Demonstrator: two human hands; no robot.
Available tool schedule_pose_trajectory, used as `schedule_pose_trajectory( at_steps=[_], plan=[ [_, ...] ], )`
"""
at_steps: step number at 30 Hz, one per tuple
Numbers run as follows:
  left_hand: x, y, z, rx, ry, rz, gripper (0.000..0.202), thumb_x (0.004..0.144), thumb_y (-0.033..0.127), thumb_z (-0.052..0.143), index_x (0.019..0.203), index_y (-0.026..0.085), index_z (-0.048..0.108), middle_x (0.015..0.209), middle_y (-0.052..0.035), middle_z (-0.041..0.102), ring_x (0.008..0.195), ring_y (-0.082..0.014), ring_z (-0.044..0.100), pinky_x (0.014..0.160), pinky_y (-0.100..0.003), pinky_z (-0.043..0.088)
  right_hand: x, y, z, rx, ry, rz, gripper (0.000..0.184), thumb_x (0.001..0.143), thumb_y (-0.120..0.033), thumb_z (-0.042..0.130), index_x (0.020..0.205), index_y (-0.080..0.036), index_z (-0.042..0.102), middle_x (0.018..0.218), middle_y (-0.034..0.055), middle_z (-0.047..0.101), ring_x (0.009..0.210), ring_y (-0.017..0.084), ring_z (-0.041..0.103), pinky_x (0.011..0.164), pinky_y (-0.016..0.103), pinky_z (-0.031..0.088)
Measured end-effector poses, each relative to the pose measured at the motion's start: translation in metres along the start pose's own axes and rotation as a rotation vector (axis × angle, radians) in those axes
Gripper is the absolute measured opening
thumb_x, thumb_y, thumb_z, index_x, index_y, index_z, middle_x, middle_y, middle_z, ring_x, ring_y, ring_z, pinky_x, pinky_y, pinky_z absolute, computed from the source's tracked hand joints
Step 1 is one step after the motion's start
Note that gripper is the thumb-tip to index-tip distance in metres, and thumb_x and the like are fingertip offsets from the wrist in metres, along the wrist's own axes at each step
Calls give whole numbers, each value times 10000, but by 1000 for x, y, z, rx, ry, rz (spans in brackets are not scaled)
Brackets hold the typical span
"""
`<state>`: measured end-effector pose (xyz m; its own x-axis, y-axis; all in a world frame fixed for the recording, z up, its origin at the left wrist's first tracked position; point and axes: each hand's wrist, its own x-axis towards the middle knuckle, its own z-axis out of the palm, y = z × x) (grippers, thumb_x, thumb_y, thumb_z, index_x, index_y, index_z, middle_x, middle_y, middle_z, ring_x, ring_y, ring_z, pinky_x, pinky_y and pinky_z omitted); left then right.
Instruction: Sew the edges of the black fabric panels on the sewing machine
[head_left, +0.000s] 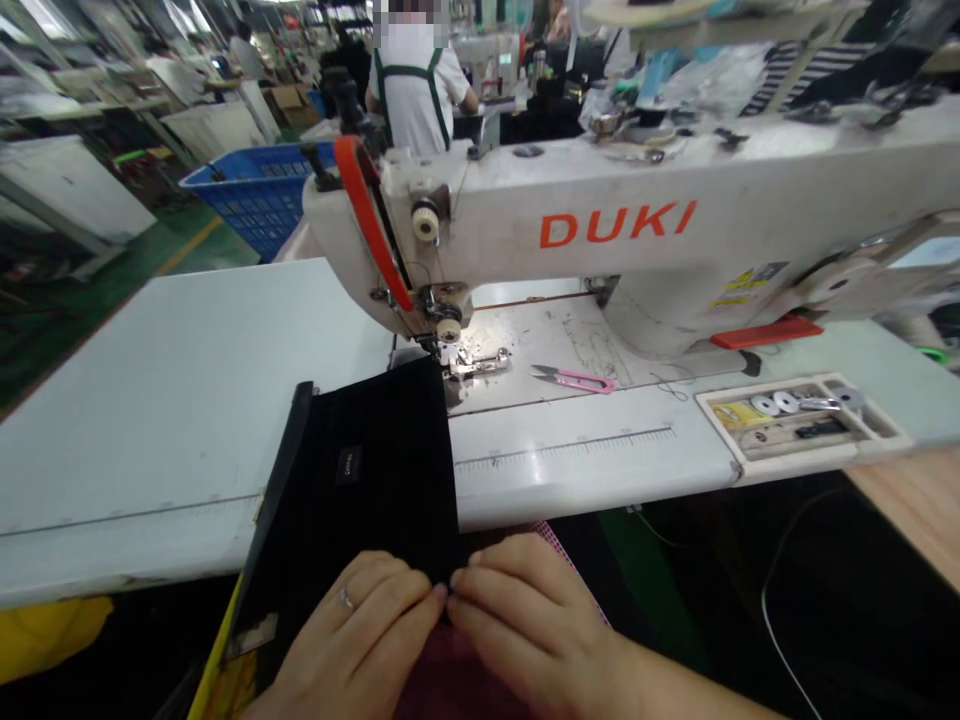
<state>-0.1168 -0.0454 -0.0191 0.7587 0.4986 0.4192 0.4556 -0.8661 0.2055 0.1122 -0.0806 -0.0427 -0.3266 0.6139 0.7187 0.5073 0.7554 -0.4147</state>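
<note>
A black ribbed fabric piece with a small dark label lies on the white sewing table, its far end running under the presser foot of a white DUKI sewing machine. My left hand, wearing a ring, and my right hand meet at the fabric's near edge, fingertips pinching it. A dark maroon cloth shows beneath my hands. Pink thread snips lie to the right of the presser foot, beyond my right hand.
A shallow white tray holding bobbins and small parts sits at the table's right. A blue plastic crate stands behind the machine, and a co-worker in a white shirt and green apron straps sits beyond. Cluttered items lie behind the machine arm.
</note>
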Motion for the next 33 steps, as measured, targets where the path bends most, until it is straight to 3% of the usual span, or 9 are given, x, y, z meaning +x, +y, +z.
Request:
schedule_pose_trajectory(
  at_steps=[2, 4, 7, 10, 14, 21, 25, 28, 33],
  plan=[
    [16, -1, -9, -19, -43, -8, 283, 978, 79, 429, 1014, 165, 696, 929, -36, 704, 875, -146, 643, 881, -251, 547, 5, 6, 2, -34, 38, -68, 170, 984, -96, 544, 1025, -80, 708, 981, 71, 767, 1018, 184, 657, 924, 309, 540],
    [30, -6, -15, 21, -107, -11, 284, 980, 124, 437, 1100, 162, 692, 1053, -50, 718, 979, -156, 655, 920, -251, 544, 7, 9, 5, -72, 42, -86, 187, 990, -90, 539, 967, -120, 722, 950, 33, 780, 980, 158, 685, 927, 295, 535],
    [40, -16, -8, 213, -141, -30, 392, 972, 134, 439, 1334, 120, 590, 1390, -103, 607, 1282, -234, 555, 1042, -373, 510, 2, 12, 14, -87, 13, -90, 174, 984, -99, 563, 961, -158, 725, 943, 2, 788, 954, 134, 714, 959, 275, 526],
    [42, -26, 8, 309, -165, -38, 456, 973, 120, 421, 1419, 96, 512, 1480, -129, 534, 1369, -269, 491, 1058, -457, 503, -8, 16, 23, -67, -33, -44, 181, 971, -124, 582, 1011, -218, 731, 965, -6, 791, 913, 138, 736, 936, 277, 562],
    [45, -37, 18, 257, -156, -50, 486, 973, 104, 411, 1453, 132, 481, 1481, -114, 538, 1378, -244, 493, 1091, -458, 485, -13, 24, 29, -72, -91, -12, 250, 957, -125, 572, 1038, -300, 731, 960, -14, 794, 880, 171, 748, 880, 311, 604],
    [57, -57, 9, 225, -179, -46, 487, 975, 87, 410, 1455, 146, 476, 1483, -94, 537, 1399, -240, 462, 1120, -459, 465, 26, 41, 23, -106, -77, -117, 223, 950, -36, 552, 926, -189, 713, 879, 5, 784, 849, 145, 732, 815, 260, 579],
    [56, -56, -5, 53, -163, 20, 332, 1026, 216, 432, 1295, 153, 615, 1272, -77, 680, 1182, -201, 615, 1013, -340, 548, 46, 49, 20, -121, -26, -145, 242, 969, -32, 519, 851, -138, 702, 801, 7, 761, 781, 145, 708, 769, 276, 549],
    [50, -57, -7, -75, -149, 58, 279, 1022, 158, 428, 1077, 204, 697, 1035, -27, 734, 928, -165, 667, 893, -285, 588, 52, 55, 20, -129, -56, -139, 262, 994, -66, 501, 851, -144, 706, 834, 10, 762, 818, 154, 697, 775, 292, 539],
    [39, -73, 2, -144, -193, -3, 423, 952, 37, 439, 1236, 272, 646, 1103, -11, 729, 981, -173, 669, 899, -294, 594, 58, 65, 21, -120, -101, -108, 279, 1006, -84, 487, 839, -128, 705, 854, 37, 757, 848, 165, 672, 777, 294, 538]
  ],
)
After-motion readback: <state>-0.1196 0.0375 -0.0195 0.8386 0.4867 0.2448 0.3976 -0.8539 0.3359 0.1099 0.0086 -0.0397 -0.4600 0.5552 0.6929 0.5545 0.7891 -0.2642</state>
